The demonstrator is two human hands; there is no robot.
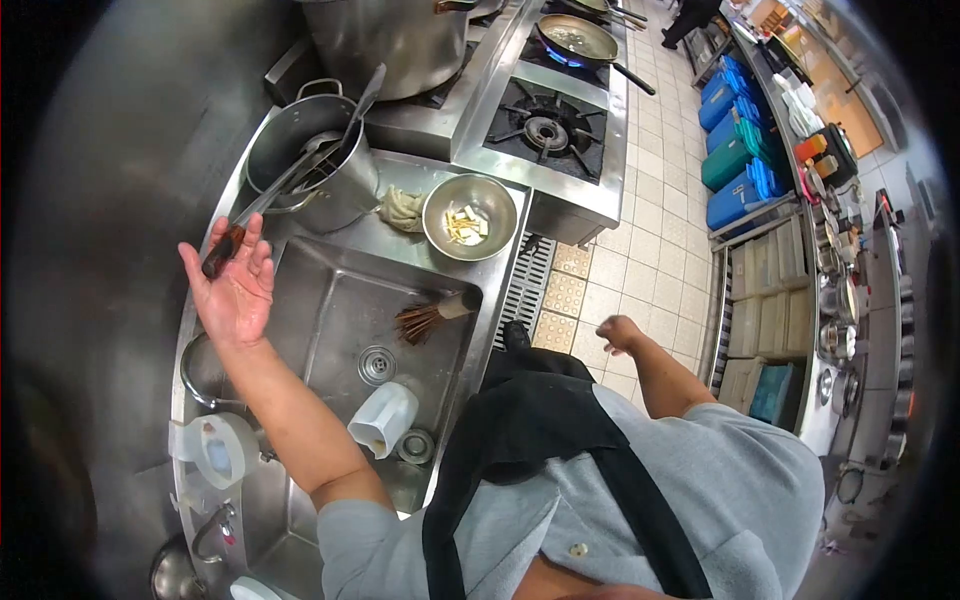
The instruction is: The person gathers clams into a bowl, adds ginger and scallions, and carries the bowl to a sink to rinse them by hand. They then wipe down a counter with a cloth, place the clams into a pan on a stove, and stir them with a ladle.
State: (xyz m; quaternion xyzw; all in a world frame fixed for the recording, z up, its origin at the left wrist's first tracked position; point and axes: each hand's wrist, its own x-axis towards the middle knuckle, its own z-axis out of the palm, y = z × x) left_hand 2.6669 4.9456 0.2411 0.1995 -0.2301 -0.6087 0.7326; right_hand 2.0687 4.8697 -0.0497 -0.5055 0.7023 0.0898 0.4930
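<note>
My left hand is spread palm up over the sink's far left side. The brown handle of a long metal utensil lies across its fingers, which are not wrapped round it. That utensil leans over the rim of a tall steel pot; inside, its lower end is hard to make out. A second flat-bladed metal tool also stands in the pot. Out over the tiled floor on the right hangs my right hand, its fingers loosely curled and a little apart, with nothing visible in them.
A steel bowl with pale cut pieces and a crumpled cloth sit beside the sink. The sink holds a bristle brush and a white plastic jug. Beyond, a pan stands over a blue flame.
</note>
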